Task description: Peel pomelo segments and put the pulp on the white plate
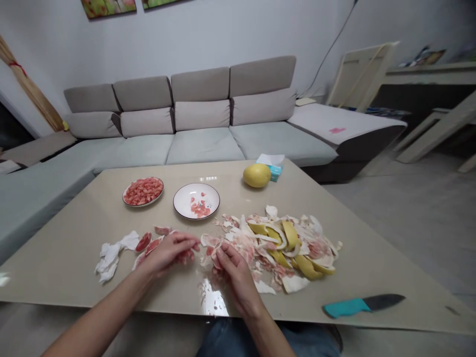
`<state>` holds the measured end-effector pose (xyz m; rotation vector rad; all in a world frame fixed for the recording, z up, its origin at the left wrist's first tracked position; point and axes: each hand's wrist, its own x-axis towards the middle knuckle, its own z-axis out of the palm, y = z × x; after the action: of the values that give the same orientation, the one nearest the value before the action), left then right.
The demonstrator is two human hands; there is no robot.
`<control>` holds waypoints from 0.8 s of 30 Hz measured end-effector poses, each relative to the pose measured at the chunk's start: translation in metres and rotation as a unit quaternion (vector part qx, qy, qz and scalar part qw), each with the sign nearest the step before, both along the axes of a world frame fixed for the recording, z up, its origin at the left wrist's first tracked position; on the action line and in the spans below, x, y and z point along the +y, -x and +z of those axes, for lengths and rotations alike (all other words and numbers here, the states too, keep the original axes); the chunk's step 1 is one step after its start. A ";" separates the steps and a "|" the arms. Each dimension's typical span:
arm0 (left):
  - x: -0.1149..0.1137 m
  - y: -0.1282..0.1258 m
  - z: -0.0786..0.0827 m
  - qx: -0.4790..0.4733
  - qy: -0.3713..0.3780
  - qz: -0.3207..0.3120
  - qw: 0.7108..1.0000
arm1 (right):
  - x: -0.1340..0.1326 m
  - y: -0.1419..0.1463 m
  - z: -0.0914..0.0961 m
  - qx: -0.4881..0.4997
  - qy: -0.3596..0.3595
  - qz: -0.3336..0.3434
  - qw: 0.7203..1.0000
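Observation:
My right hand pinches a pomelo segment with pale membrane on it, near the front middle of the table. Just to the left, my left hand is apart from it, its fingers curled and close together. What they hold, if anything, is hard to make out. Pink pomelo segments lie behind and left of that hand, partly covered by it. Beyond both hands stands a white dark-rimmed plate bearing a few pink flesh pieces. A heap of yellow rind and torn membrane spreads to the right of my right hand.
A plate of pink pomelo flesh stands at the back left. Crumpled tissue lies left. A whole yellow pomelo sits by a tissue box. The teal-handled knife lies near the right front edge. Behind is a grey sofa.

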<state>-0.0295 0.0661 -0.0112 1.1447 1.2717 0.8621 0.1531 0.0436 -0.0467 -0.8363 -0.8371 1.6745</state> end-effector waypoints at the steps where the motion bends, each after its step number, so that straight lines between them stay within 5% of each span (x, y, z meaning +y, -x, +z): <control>1: 0.016 0.002 0.006 0.014 -0.027 0.018 0.999 | 0.001 0.000 -0.001 0.001 0.006 -0.003 1.000; 7: 0.122 0.007 0.010 0.108 -0.056 0.071 0.990 | 0.004 0.004 -0.008 -0.005 0.012 0.009 1.000; 11: 0.147 0.010 -0.006 0.124 -0.008 0.075 0.989 | 0.005 0.003 -0.010 -0.023 0.014 0.011 1.000; 16: 0.115 0.012 -0.007 0.066 0.010 0.060 0.996 | 0.008 0.002 -0.008 -0.006 -0.018 0.001 1.000; 24: -0.010 -0.017 -0.015 -0.070 0.043 -0.066 0.994 | 0.002 0.007 -0.003 -0.046 -0.077 -0.030 0.996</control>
<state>-0.0125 0.0557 -0.0262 1.0679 1.0951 0.7681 0.1463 0.0454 -0.0501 -0.8277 -0.9815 1.5083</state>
